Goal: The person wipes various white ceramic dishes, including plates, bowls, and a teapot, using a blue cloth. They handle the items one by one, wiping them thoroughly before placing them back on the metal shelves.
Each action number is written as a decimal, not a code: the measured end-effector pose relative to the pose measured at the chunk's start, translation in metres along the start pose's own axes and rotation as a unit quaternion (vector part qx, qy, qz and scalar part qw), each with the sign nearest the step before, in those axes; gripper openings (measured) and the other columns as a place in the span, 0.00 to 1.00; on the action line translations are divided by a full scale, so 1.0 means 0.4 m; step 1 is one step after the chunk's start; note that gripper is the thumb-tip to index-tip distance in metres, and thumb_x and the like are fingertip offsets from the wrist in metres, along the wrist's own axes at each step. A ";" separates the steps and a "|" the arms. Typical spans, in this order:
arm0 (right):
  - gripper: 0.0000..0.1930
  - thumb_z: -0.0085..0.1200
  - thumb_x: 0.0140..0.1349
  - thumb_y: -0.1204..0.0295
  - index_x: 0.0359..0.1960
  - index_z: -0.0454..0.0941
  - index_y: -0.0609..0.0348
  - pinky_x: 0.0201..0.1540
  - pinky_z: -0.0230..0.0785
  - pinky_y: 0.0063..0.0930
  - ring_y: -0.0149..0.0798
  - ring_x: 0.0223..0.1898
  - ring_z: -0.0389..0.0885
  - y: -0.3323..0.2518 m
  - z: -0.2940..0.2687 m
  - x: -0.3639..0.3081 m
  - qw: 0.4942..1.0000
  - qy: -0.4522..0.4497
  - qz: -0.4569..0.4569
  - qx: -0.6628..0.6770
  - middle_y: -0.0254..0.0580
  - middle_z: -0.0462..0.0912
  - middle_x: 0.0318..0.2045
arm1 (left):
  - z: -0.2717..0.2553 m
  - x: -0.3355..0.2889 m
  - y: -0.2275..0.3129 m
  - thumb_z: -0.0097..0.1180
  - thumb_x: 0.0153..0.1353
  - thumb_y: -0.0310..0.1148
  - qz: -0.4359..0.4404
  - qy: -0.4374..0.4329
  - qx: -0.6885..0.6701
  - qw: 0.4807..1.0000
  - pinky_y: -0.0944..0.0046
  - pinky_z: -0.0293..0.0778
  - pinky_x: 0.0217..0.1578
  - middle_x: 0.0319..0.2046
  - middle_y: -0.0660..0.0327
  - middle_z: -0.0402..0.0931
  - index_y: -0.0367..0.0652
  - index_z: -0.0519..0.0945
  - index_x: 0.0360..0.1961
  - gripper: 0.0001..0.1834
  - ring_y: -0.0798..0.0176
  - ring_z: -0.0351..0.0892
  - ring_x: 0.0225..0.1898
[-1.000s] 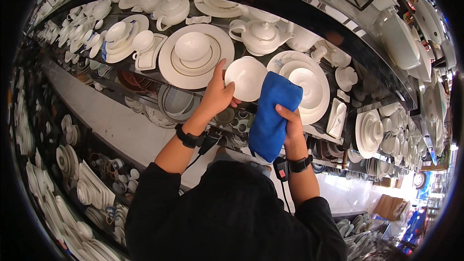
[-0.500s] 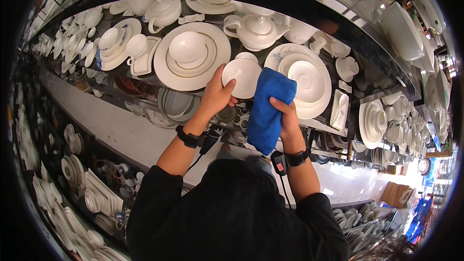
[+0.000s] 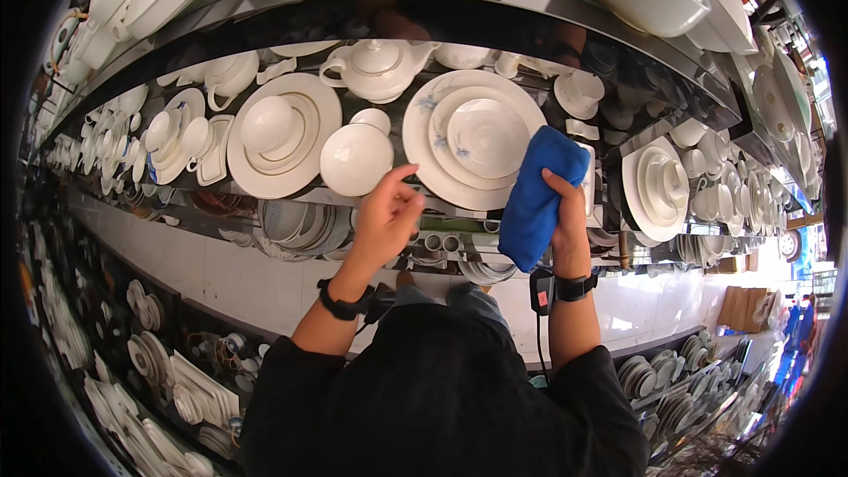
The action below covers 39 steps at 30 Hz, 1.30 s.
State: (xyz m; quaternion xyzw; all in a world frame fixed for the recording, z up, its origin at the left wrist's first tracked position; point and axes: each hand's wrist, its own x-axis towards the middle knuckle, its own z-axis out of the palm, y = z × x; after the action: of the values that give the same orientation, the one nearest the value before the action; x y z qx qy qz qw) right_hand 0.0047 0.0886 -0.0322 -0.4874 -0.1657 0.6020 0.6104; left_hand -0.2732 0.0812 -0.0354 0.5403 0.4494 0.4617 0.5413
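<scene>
My left hand holds nothing, its fingers half curled and apart, just in front of the shelf edge. Beside its fingertips a plain white bowl sits on the shelf, with a smaller white dish partly behind it. In my right hand is a folded blue cloth, gripped between thumb and fingers. The cloth overlaps the right rim of a large white plate. On that plate rests a smaller plate with a shallow bowl bearing blue flower marks.
Left of the bowl stands a gold-rimmed plate stack topped by a small bowl. A white teapot and a cup on a saucer sit farther back. A dark upper shelf edge overhangs them. More crockery fills lower shelves and the racks behind me.
My left hand has let go of the white bowl, which now rests on the shelf, and has drawn back. My right hand still holds the cloth. The view has shifted to the right.
</scene>
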 end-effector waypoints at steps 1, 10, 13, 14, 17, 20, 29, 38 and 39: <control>0.20 0.57 0.56 0.79 0.51 0.72 0.68 0.41 0.78 0.35 0.43 0.37 0.83 -0.009 -0.017 0.014 1.000 -0.007 0.018 0.005 0.49 0.81 0.39 | 0.035 0.028 -0.022 0.54 0.65 0.26 -0.015 -0.031 0.004 0.999 0.77 0.66 0.17 0.30 0.63 0.75 0.37 0.64 0.64 0.26 0.76 0.70 0.18; 0.18 0.60 0.54 0.77 0.48 0.75 0.67 0.39 0.78 0.33 0.40 0.35 0.83 -0.046 -0.041 0.077 0.993 -0.079 0.079 -0.040 0.45 0.82 0.37 | 0.167 0.205 -0.061 0.57 0.61 0.35 -0.196 0.016 0.118 0.973 0.68 0.66 0.14 0.24 0.58 0.79 0.31 0.57 0.67 0.37 0.69 0.70 0.12; 0.17 0.60 0.54 0.78 0.47 0.75 0.67 0.38 0.77 0.33 0.39 0.35 0.83 -0.045 -0.036 0.086 0.991 -0.094 0.078 -0.050 0.45 0.82 0.37 | 0.180 0.213 -0.075 0.59 0.58 0.33 -0.180 0.035 0.150 0.972 0.67 0.69 0.17 0.23 0.57 0.79 0.31 0.61 0.66 0.36 0.67 0.73 0.13; 0.17 0.60 0.54 0.79 0.47 0.75 0.67 0.38 0.77 0.32 0.39 0.35 0.82 -0.043 -0.040 0.095 0.988 -0.106 0.088 -0.064 0.44 0.82 0.37 | 0.184 0.214 -0.083 0.59 0.58 0.32 -0.161 0.045 0.167 0.972 0.67 0.69 0.17 0.22 0.57 0.79 0.32 0.61 0.65 0.36 0.67 0.73 0.13; 0.17 0.60 0.54 0.80 0.47 0.75 0.67 0.39 0.77 0.32 0.38 0.36 0.82 -0.032 -0.037 0.088 0.993 -0.082 0.040 -0.070 0.44 0.82 0.37 | 0.198 0.194 -0.073 0.60 0.56 0.30 -0.103 0.056 0.189 0.975 0.67 0.73 0.20 0.29 0.55 0.79 0.33 0.61 0.65 0.37 0.66 0.77 0.17; 0.19 0.60 0.53 0.82 0.48 0.75 0.67 0.42 0.76 0.31 0.37 0.38 0.82 -0.055 -0.035 0.048 0.995 -0.070 0.008 -0.069 0.43 0.82 0.39 | 0.232 0.159 -0.066 0.61 0.54 0.27 -0.020 0.091 0.008 0.996 0.66 0.79 0.25 0.41 0.54 0.77 0.34 0.61 0.65 0.37 0.61 0.81 0.27; 0.21 0.61 0.53 0.82 0.51 0.73 0.66 0.48 0.73 0.29 0.34 0.43 0.80 -0.038 -0.081 -0.063 0.978 -0.122 -0.062 -0.155 0.40 0.82 0.42 | 0.200 0.052 -0.069 0.48 0.42 0.13 -0.196 -0.005 -0.260 0.945 0.62 0.78 0.40 0.53 0.51 0.73 0.33 0.63 0.62 0.39 0.53 0.77 0.51; 0.28 0.61 0.51 0.79 0.55 0.66 0.65 0.54 0.66 0.39 0.54 0.50 0.74 0.074 -0.014 -0.085 0.786 0.063 -0.349 -0.506 0.53 0.73 0.48 | 0.229 -0.050 -0.057 0.46 0.43 0.16 0.019 -0.121 -0.104 0.987 0.65 0.60 0.60 0.59 0.58 0.64 0.36 0.51 0.69 0.46 0.65 0.63 0.60; 0.28 0.61 0.51 0.79 0.55 0.66 0.65 0.53 0.67 0.39 0.54 0.50 0.74 0.072 0.007 -0.092 0.794 0.067 -0.337 -0.502 0.53 0.73 0.47 | 0.233 -0.056 -0.061 0.45 0.43 0.16 0.018 -0.132 -0.108 0.985 0.65 0.60 0.60 0.59 0.59 0.64 0.36 0.50 0.70 0.47 0.65 0.63 0.60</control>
State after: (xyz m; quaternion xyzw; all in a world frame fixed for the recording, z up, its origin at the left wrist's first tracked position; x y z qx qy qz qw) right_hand -0.0219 0.0509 -0.0396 -0.6776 -0.5572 0.1569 0.4536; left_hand -0.1850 0.0434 -0.0591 0.5429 0.3116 0.4423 0.6423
